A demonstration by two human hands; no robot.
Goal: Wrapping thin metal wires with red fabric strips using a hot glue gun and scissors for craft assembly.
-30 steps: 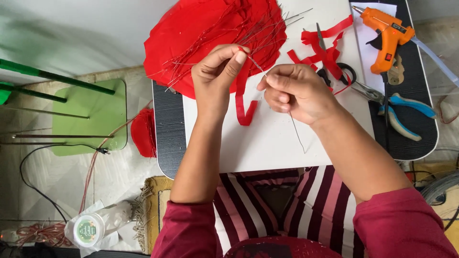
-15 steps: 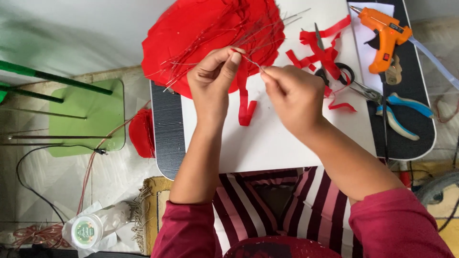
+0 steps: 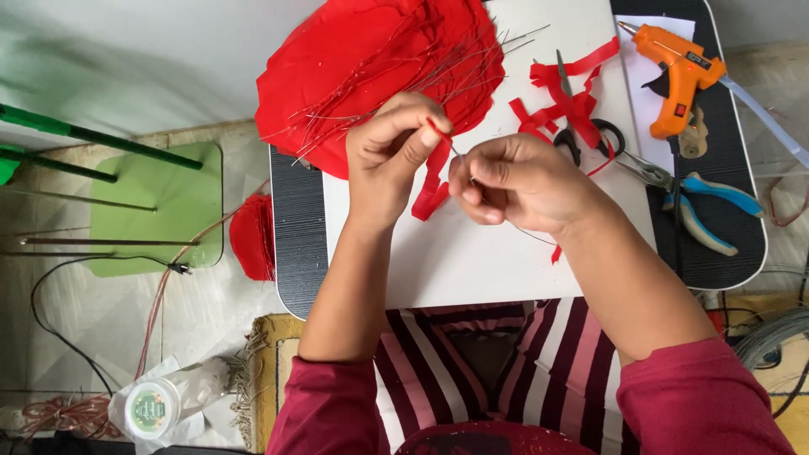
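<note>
While both pinch shut, left hand (image 3: 394,152) holds red ribbon (image 3: 433,181), right hand (image 3: 514,181) wire (image 3: 455,152).

Left hand (image 3: 392,152) pinched (thumb to forefinger), right hand (image 3: 514,181) curled — fingertips nearly meeting, forearms converging.

orange glue gun (image 3: 678,72), blue-handled pliers (image 3: 699,202), scissors (image 3: 577,118)
</note>
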